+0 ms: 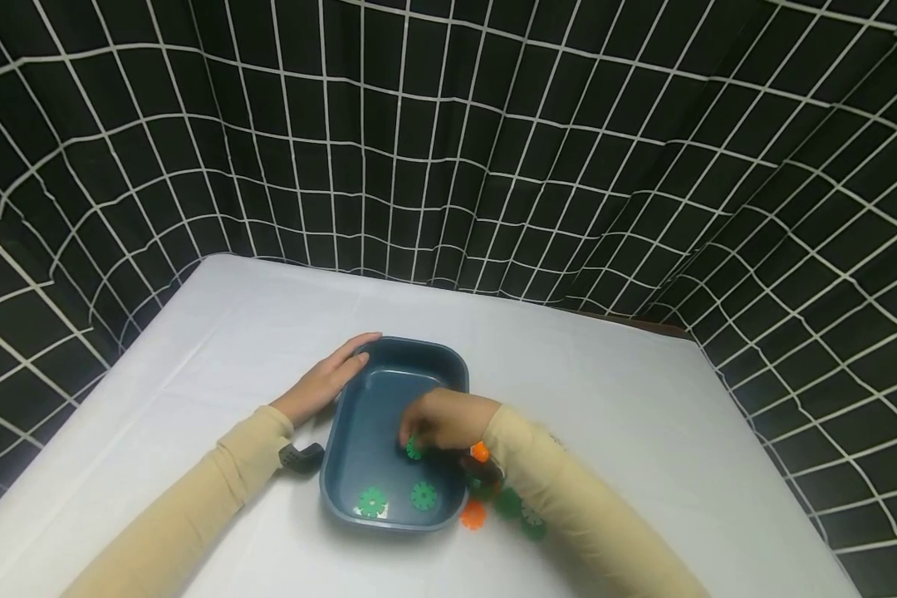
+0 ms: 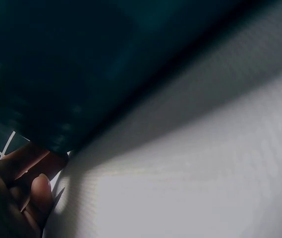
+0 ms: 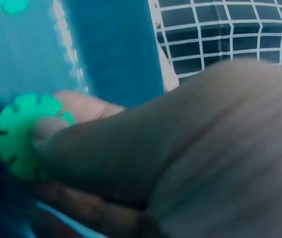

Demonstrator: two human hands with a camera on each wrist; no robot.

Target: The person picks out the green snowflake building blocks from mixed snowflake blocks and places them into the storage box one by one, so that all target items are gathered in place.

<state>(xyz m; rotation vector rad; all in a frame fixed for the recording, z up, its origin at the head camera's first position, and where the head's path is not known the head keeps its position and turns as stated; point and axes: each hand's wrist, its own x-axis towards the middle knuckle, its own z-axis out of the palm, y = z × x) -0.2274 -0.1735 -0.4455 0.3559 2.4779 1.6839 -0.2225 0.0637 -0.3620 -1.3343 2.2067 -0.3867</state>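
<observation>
My left hand [image 1: 323, 389] holds the far left side of a deep blue plastic tray [image 1: 331, 465], its thumb over the rim. In the left wrist view, fingers [image 2: 41, 191] of that hand lie against the outside of the tray wall. Inside the tray, my right hand [image 1: 448, 418] pinches a green notched plastic disc [image 3: 19, 136] between thumb and finger, low over the tray floor. Two more green discs, one on the left [image 1: 372, 502] and one on the right [image 1: 423, 496], lie flat at the tray's near end.
Outside the tray's near right side lie several loose discs, among them an orange one [image 1: 473, 514] and a dark green one [image 1: 507, 502]; the right forearm partly hides them. A white cloth [image 1: 605, 399] covers the table. Black grid-patterned curtains [image 1: 433, 149] enclose it.
</observation>
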